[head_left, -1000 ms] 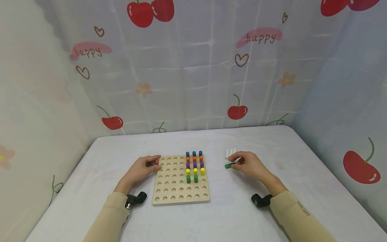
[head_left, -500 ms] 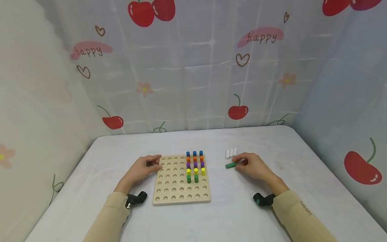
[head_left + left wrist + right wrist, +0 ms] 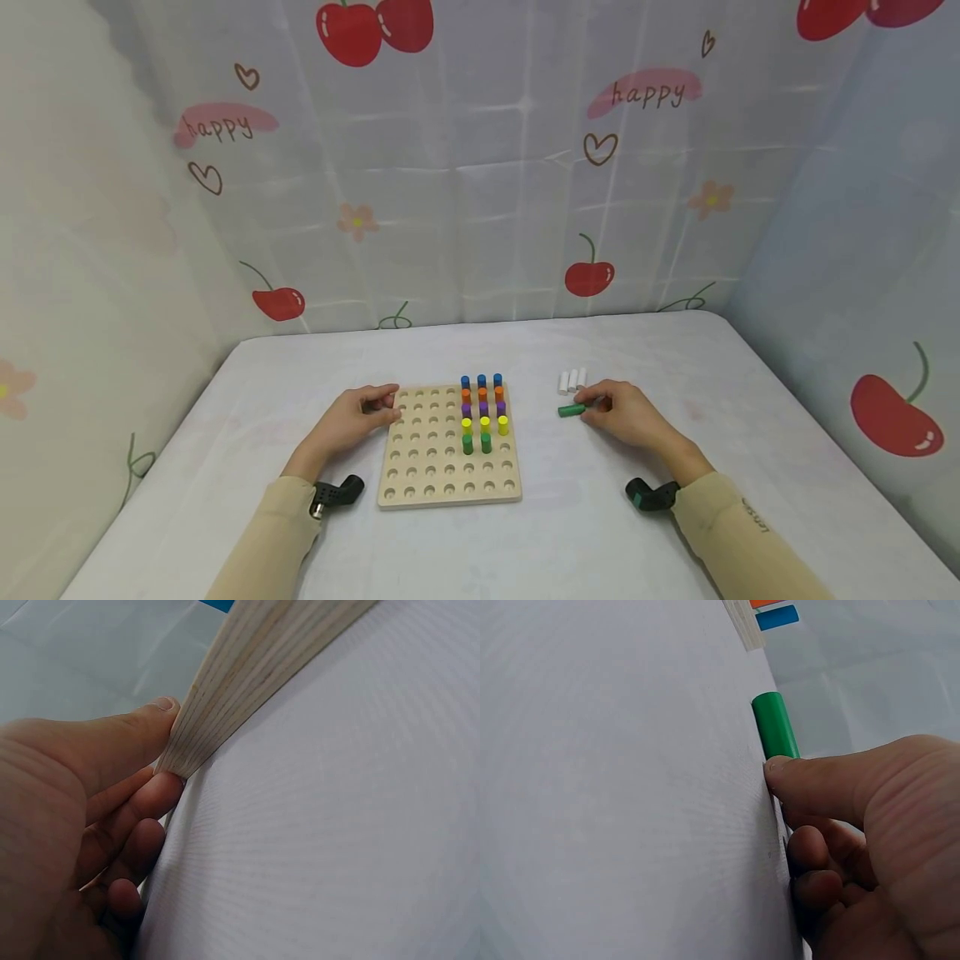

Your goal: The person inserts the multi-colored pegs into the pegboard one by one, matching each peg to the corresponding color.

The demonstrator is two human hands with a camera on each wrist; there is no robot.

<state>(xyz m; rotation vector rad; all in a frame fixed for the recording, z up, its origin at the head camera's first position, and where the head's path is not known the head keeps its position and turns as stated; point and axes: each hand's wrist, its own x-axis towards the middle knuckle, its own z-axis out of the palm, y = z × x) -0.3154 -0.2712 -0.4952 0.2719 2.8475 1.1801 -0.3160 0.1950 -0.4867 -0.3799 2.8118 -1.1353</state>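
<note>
My left hand point(image 3: 352, 423) grips the left edge of a wooden pegboard point(image 3: 420, 500), thumb on top and fingers at its side. In the left wrist view the board's layered edge point(image 3: 217, 697) runs up from the fingertips. Over to the right, my right hand point(image 3: 626, 412) pinches one end of a green peg point(image 3: 571, 410) lying low at the cloth. The right wrist view shows that green peg point(image 3: 775, 724) sticking out past the thumb. Standing in the board are rows of blue, orange, purple and yellow pegs point(image 3: 485, 426), plus two green pegs point(image 3: 486, 443).
Three white pegs point(image 3: 573, 382) lie side by side just beyond the right hand. A white cloth point(image 3: 570, 533) covers the table, and a printed curtain point(image 3: 480, 208) hangs behind it. Dark wrist cameras point(image 3: 651, 495) are strapped at both sleeves.
My right hand has shifted slightly right and toward me, so more of the green peg shows beyond the fingertips. The left hand and the board stay where they were.
</note>
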